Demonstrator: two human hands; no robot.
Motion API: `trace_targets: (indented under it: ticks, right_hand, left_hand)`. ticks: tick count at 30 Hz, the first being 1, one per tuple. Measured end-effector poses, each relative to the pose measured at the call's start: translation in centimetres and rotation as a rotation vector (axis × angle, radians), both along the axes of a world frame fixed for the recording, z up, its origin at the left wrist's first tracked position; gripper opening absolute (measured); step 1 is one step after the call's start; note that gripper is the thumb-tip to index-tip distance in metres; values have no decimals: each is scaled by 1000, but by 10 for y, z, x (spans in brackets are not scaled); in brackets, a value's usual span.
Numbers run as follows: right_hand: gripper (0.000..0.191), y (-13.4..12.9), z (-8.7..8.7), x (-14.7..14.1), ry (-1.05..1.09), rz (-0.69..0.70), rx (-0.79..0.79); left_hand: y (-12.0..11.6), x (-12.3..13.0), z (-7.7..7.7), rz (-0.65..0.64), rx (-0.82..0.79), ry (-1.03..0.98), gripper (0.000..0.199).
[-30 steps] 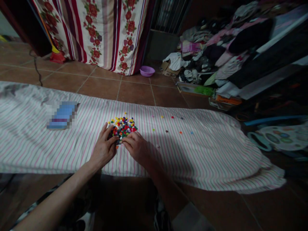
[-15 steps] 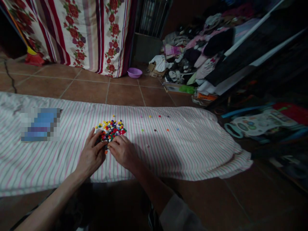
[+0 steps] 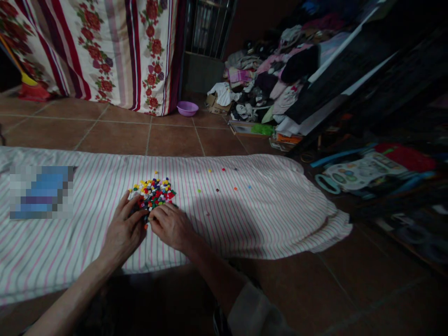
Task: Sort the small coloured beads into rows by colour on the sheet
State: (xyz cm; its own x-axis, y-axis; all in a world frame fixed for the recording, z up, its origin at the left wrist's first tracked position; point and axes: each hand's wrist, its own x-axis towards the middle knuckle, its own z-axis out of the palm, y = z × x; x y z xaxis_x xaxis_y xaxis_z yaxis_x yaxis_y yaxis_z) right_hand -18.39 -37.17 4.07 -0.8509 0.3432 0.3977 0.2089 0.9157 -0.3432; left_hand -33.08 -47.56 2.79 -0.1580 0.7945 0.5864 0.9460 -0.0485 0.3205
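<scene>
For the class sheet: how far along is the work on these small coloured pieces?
Done: most pieces sit in one heap on the striped sheet. In hand: the left hand and right hand are at the heap's near edge, fingers among the pieces. Left: a few strays lie apart to the right.

A purple plastic basin (image 3: 187, 108) sits on brown ceramic floor tiles (image 3: 171, 140) in a dimly lit room. Left of the basin hangs a striped floral curtain (image 3: 112, 51) reaching almost to the floor, and just behind it stands a dark metal grille (image 3: 210, 28). Right of the basin, a heap of clothes (image 3: 266, 74) slumps against dark, white-edged panels (image 3: 343, 79), with a plastic toy panel (image 3: 364, 170) lying farther right.
</scene>
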Motion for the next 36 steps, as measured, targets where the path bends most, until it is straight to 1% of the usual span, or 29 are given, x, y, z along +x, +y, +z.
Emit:
trace_targets:
  ticks: [4,9,12,16,18,21,24,27,29,32,36]
  right_hand:
    - [9,1,2,6,24,13,-12]
    - [9,6,11,21,41,19,-30]
    - [7,13,13,34,45,-51,-67]
    - [12,31,11,60,57,-159,-85]
    - [14,43,10,79,85,-224,-84]
    - [11,63,9,111,138,-377,-109]
    - [9,80,6,143,149,-496,-195]
    - [9,88,2,167,112,-535,-259]
    - [8,90,-1,176,86,-552,-276]
    - [7,89,-2,182,56,-568,-298]
    - [6,86,-1,181,22,-562,-326]
  left_hand:
    - [2,1,2,-15,10,11,24]
    - [5,5,4,-41,23,16,29]
    - [6,6,4,-32,34,14,28]
    - [7,5,2,-6,33,9,27]
    - [7,4,0,1,24,-1,28]
    - [7,4,-1,1,10,-22,30]
    - [7,3,-1,-2,11,-21,30]
    - [7,4,1,-11,13,-3,29]
    - [7,4,2,-18,15,13,27]
    - [7,4,3,-20,18,23,25]
    - [6,3,2,-20,3,33,24]
